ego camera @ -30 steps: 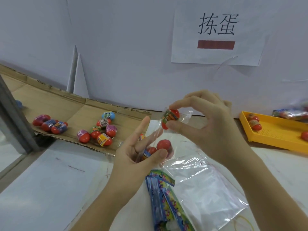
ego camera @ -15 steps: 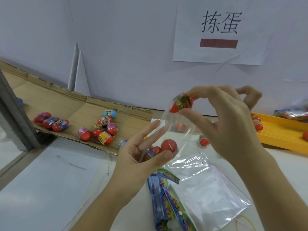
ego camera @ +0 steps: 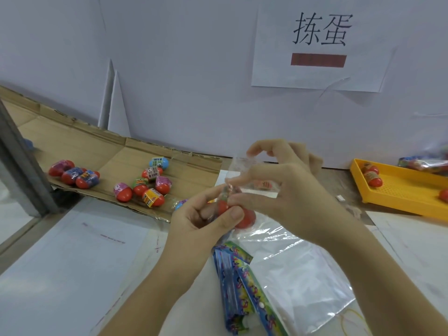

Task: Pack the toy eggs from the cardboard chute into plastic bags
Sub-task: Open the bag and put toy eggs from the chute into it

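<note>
Presently both hands meet just off the lower right end of the cardboard chute (ego camera: pixel 109 151), above the table (ego camera: pixel 60 275)

Left hand (ego camera: pixel 206 214): fingers curled, thumb pressed over a clear bag (ego camera: pixel 242 166) with eggs inside

Right hand (ego camera: pixel 291 190): thumb and forefinger pinch the bag's upper edge; other fingers partly behind the film and blurred

One egg (ego camera: pixel 223 204) in the bag: red end down, printed end up, long axis roughly upright; outline smeared, half covered by the left thumb

Second egg (ego camera: pixel 248 218) beside it, on the side away from the chute: only a red dome shows, axis cannot be told

Loose eggs (ego camera: pixel 145 187) lie on the chute's lower stretch in two groups, axes mixed; a blue one at the chute's edge is mostly hidden by the left hand

Flat bags (ego camera: pixel 303 275) on the table, nearer the camera than the chute, partly under the right forearm

Yellow tray (ego camera: pixel 400 190) well off the chute's right end, cut by the frame edge
</note>
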`<state>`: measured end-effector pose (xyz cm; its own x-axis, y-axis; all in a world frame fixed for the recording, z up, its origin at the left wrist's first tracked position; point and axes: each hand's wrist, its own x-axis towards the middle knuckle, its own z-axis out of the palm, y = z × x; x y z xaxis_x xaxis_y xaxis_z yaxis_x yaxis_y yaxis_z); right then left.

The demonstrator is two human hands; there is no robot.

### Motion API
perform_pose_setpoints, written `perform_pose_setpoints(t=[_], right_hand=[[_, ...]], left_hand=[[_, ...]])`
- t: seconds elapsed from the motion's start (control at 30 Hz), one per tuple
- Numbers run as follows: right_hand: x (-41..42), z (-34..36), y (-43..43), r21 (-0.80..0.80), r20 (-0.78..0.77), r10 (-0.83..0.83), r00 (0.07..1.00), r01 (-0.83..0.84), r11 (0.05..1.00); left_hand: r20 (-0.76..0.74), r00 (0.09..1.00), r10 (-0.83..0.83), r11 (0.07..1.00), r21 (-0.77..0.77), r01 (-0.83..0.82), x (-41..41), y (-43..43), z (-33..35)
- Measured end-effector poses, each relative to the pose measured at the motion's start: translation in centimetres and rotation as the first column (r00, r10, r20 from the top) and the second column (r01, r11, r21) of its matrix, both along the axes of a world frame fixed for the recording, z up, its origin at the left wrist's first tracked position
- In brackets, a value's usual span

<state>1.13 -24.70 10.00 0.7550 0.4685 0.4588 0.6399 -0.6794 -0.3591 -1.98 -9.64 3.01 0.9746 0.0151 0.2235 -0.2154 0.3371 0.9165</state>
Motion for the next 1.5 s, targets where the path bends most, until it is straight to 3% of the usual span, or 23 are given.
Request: perform_pose_setpoints(t=[0.07,0.13,0.17,0.2,0.23,0.27,0.3,0.33,0.4,0.47,0.53,0.57,0.63,0.67,0.7,0.77,0.83,0.97,1.07,1.23,1.4,1.43,1.5], right_hand=[[0.3,0.1,-0.5,0.008,-0.129,0.097,0.987,-0.096,0.995],[1.2,0.3,-1.3,0.278,-0.278,0.25,0.928,-0.171,0.945],[2.0,0.1,-2.0,0.461,-0.264,0.283,0.922,-0.137,0.877],[2.8,-0.4,-2.7,0.584,-0.236,0.249,0.939,-0.067,0.809],[3.6,-1.0,-3.5,0.594,-0.212,0.137,0.968,0.016,0.804],[4.6,-1.8,-4.1,0.487,-0.188,-0.021,0.982,0.111,0.866],[5.6,-2.9,-4.8,0.263,-0.168,-0.169,0.971,0.21,0.942],[6.3,-4.2,-5.6,0.007,-0.159,-0.282,0.946,0.287,0.958],[7.2,-6.7,-6.9,-0.329,-0.212,-0.411,0.886,0.331,0.884],[7.1,-7.9,-7.3,-0.417,-0.213,-0.491,0.845,0.375,0.828],[7.4,-8.1,-7.5,-0.423,-0.115,-0.558,0.822,0.468,0.776],[7.7,-7.7,-7.7,-0.339,-0.096,-0.562,0.822,0.504,0.794],[7.5,-5.5,-7.6,0.048,-0.24,-0.471,0.849,0.495,0.868],[6.9,-3.8,-7.2,0.313,-0.341,-0.315,0.886,0.422,0.851],[6.0,-2.0,-6.7,0.543,-0.335,-0.12,0.935,0.296,0.786],[3.7,0.9,-5.3,0.713,-0.155,0.19,0.969,-0.023,0.701],[1.3,2.6,-3.9,0.629,-0.051,0.326,0.944,-0.223,0.745],[-0.5,2.9,-2.9,0.182,0.056,0.091,0.994,-0.1,0.978],[-1.0,3.1,-2.6,-0.019,0.146,-0.012,0.989,0.015,1.0],[-1.5,3.3,-2.4,-0.237,0.168,-0.015,0.986,0.055,0.97],[-1.4,2.8,-2.1,-0.199,0.054,0.055,0.997,-0.043,0.979],[-1.2,2.7,-2.1,-0.11,0.02,0.068,0.997,-0.065,0.992],[-0.8,2.4,-2.0,0.211,-0.046,0.102,0.994,-0.09,0.973]], left_hand=[[-0.019,1.0,0.014,1.0,-0.022,-0.014,0.0,0.0,0.2],[-0.033,0.999,0.025,0.999,-0.042,-0.026,0.1,0.1,0.2],[-0.039,0.999,0.032,0.998,-0.052,-0.034,0.1,0.2,0.2],[-0.042,0.998,0.039,0.997,-0.063,-0.042,0.2,0.3,0.1],[-0.041,0.998,0.046,0.996,-0.073,-0.049,0.3,0.4,0.1],[-0.042,0.998,0.055,0.995,-0.083,-0.058,0.4,0.5,0.1],[-0.051,0.997,0.065,0.993,-0.095,-0.07,0.4,0.5,0.1],[-0.065,0.995,0.075,0.99,-0.111,-0.082,0.4,0.5,0.1],[-0.087,0.992,0.093,0.987,-0.123,-0.103,0.5,0.5,0.0],[-0.098,0.99,0.097,0.986,-0.123,-0.109,0.5,0.4,-0.1],[-0.106,0.989,0.105,0.986,-0.119,-0.118,0.5,0.4,-0.1],[-0.107,0.988,0.11,0.985,-0.118,-0.123,0.5,0.4,-0.1],[-0.1,0.988,0.116,0.985,-0.114,-0.128,0.6,0.4,-0.2],[-0.094,0.989,0.117,0.985,-0.116,-0.127,0.6,0.3,-0.2],[-0.085,0.99,0.115,0.985,-0.12,-0.125,0.6,0.2,-0.3],[-0.059,0.992,0.109,0.987,-0.114,-0.115,0.6,0.0,-0.3],[-0.025,0.995,0.095,0.991,-0.091,-0.097,0.6,-0.2,-0.3],[0.031,0.997,0.066,0.997,-0.037,-0.065,0.3,-0.3,-0.2],[0.062,0.997,0.046,0.999,-0.016,-0.045,0.2,-0.2,-0.1],[0.101,0.995,0.029,0.999,0.025,-0.032,0.1,-0.3,-0.1],[0.1,0.995,0.017,0.999,0.028,-0.02,0.1,-0.4,-0.3],[0.094,0.995,0.023,1.0,0.019,-0.024,0.1,-0.3,-0.2],[0.074,0.996,0.039,0.999,-0.007,-0.038,0.2,-0.1,-0.3]])
